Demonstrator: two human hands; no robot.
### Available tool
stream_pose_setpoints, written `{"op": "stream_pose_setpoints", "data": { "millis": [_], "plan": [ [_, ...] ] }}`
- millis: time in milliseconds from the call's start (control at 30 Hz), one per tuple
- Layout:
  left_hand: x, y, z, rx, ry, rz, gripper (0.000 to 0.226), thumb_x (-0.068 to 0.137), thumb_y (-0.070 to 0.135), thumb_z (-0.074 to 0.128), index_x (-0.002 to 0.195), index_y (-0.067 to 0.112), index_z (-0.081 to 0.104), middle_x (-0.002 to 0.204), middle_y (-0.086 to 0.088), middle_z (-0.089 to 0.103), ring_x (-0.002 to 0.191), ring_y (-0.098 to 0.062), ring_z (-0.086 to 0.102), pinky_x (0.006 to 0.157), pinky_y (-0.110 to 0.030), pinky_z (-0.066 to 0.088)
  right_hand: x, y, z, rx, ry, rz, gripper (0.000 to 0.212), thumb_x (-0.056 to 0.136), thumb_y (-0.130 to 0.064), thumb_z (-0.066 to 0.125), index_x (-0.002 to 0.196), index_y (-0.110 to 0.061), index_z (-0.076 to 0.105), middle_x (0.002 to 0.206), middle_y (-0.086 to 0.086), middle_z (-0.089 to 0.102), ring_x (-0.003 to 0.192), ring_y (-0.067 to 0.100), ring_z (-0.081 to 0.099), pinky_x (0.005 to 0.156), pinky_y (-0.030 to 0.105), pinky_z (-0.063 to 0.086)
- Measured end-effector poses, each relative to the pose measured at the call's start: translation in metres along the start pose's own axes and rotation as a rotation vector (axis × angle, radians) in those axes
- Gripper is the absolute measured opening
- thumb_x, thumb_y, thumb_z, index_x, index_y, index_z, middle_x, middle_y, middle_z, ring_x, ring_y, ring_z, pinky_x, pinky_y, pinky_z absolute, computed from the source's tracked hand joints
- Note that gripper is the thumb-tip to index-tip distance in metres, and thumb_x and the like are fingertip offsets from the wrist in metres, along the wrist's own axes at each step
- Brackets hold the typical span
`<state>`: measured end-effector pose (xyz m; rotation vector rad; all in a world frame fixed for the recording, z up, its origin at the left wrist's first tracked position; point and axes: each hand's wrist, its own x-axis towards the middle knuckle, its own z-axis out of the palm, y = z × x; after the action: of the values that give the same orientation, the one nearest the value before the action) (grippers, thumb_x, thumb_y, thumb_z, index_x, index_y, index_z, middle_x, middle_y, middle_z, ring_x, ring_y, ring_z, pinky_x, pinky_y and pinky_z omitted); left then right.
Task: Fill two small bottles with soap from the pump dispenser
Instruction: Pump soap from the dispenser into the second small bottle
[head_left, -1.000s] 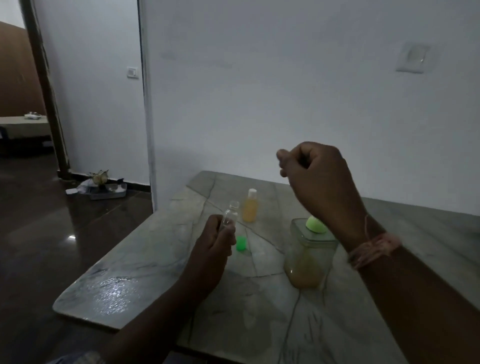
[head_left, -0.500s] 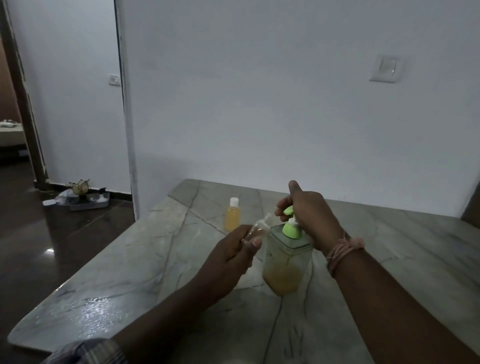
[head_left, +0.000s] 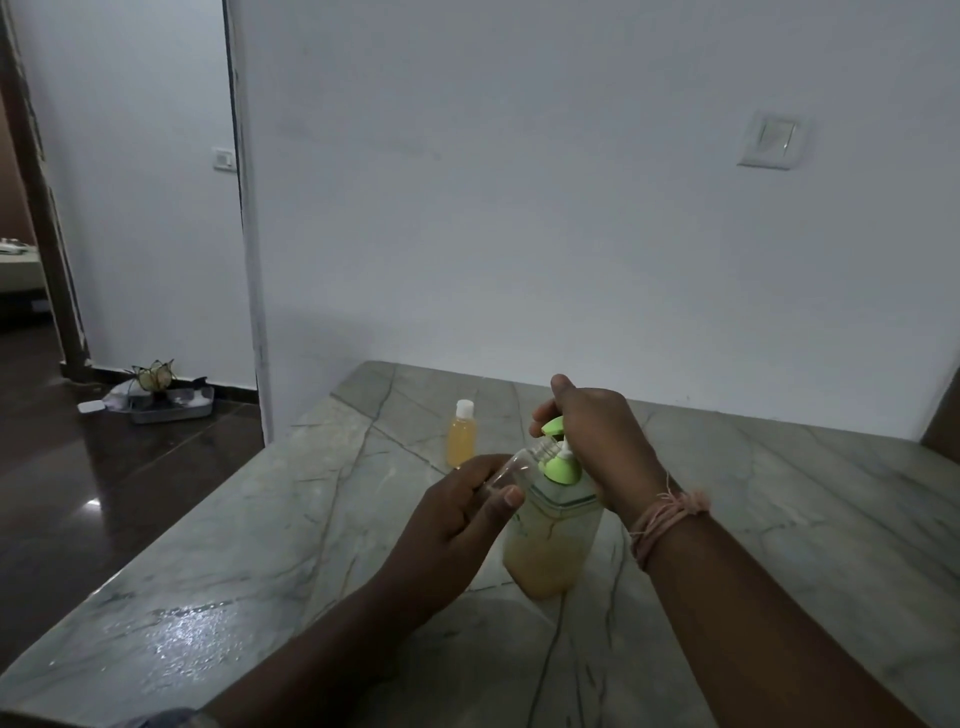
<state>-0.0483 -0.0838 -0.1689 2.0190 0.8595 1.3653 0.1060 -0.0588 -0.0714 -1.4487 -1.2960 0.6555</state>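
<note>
A clear pump dispenser (head_left: 551, 545) with a green pump head and orange soap in its lower half stands on the marble table (head_left: 291, 530). My right hand (head_left: 602, 441) rests on the green pump head from above. My left hand (head_left: 457, 519) holds a small empty clear bottle (head_left: 522, 460), tilted, with its open mouth right at the pump's nozzle. A second small bottle (head_left: 462, 434), full of orange soap and closed with a white cap, stands upright behind and to the left of the dispenser.
The table's left edge runs diagonally, with dark floor beyond it. A tray with small items (head_left: 161, 397) lies on the floor by the wall. A white wall backs the table, with a switch plate (head_left: 772, 140) high at right.
One second ago my right hand was raised above the dispenser and my left held the bottle upright. The right hand has come down onto the pump, and the bottle has tilted to the nozzle.
</note>
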Motion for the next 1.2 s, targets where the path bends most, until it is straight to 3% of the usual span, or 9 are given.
{"op": "stream_pose_setpoints", "data": {
  "millis": [167,367,533,733,867,1000,1200],
  "plan": [
    [-0.002,0.003,-0.004,-0.051,0.018,-0.005,0.026,0.096,0.051,0.044,0.109,0.035,0.06,0.078,0.02,0.062,0.066,-0.001,0.056,0.059,-0.018,0.046,0.001,0.0,-0.002,0.022,-0.027,0.02,0.043,0.095,-0.034,0.046,0.073,-0.009,0.072,0.076,0.008,0.074,0.067,0.021,0.065,0.066,0.032,0.051],
    [-0.001,0.004,-0.005,-0.065,0.032,-0.02,0.035,0.095,0.053,0.045,0.113,0.027,0.062,0.077,0.021,0.061,0.067,-0.001,0.056,0.06,-0.02,0.044,0.0,-0.001,-0.001,0.024,0.01,0.013,0.041,0.094,-0.031,0.048,0.072,-0.007,0.072,0.075,0.007,0.072,0.064,0.02,0.064,0.067,0.032,0.052],
    [0.005,0.007,-0.005,-0.03,0.042,-0.02,0.031,0.097,0.044,0.05,0.118,0.026,0.063,0.075,0.023,0.062,0.064,0.0,0.056,0.058,-0.019,0.043,-0.001,-0.001,-0.003,-0.009,-0.012,0.021,0.041,0.095,-0.034,0.049,0.071,-0.011,0.072,0.074,0.006,0.071,0.063,0.019,0.061,0.067,0.033,0.05],
    [0.014,0.006,-0.014,-0.068,0.04,-0.043,0.029,0.092,0.043,0.058,0.115,0.028,0.066,0.073,0.01,0.066,0.058,-0.002,0.055,0.053,-0.02,0.046,0.014,-0.021,-0.015,-0.235,-0.297,0.173,0.036,0.091,-0.042,0.055,0.081,-0.013,0.075,0.079,0.003,0.069,0.072,0.019,0.061,0.072,0.032,0.049],
    [0.016,0.001,-0.011,-0.099,0.043,-0.05,0.025,0.092,0.046,0.057,0.113,0.036,0.065,0.082,0.007,0.069,0.058,-0.006,0.058,0.052,-0.02,0.047,0.027,-0.032,-0.012,-0.406,-0.286,0.219,0.052,0.096,-0.051,0.039,0.09,-0.014,0.075,0.095,0.007,0.071,0.081,0.023,0.063,0.084,0.039,0.054],
    [0.015,-0.003,-0.007,-0.084,0.04,-0.026,0.035,0.091,0.057,0.051,0.115,0.034,0.063,0.081,0.012,0.067,0.06,-0.003,0.058,0.052,-0.018,0.045,0.026,-0.03,0.001,-0.611,-0.253,0.104,0.052,0.103,-0.034,0.023,0.125,0.0,0.056,0.127,0.023,0.057,0.108,0.033,0.057,0.093,0.035,0.045],
    [0.017,-0.009,-0.003,-0.219,0.04,-0.022,0.053,0.088,0.069,0.046,0.115,0.028,0.066,0.07,0.007,0.058,0.056,-0.005,0.049,0.05,-0.022,0.04,0.015,-0.034,0.001,-0.651,-0.246,0.055,0.039,0.105,-0.014,0.023,0.129,0.004,0.048,0.126,0.025,0.055,0.116,0.039,0.054,0.093,0.042,0.045]
  ]
}}
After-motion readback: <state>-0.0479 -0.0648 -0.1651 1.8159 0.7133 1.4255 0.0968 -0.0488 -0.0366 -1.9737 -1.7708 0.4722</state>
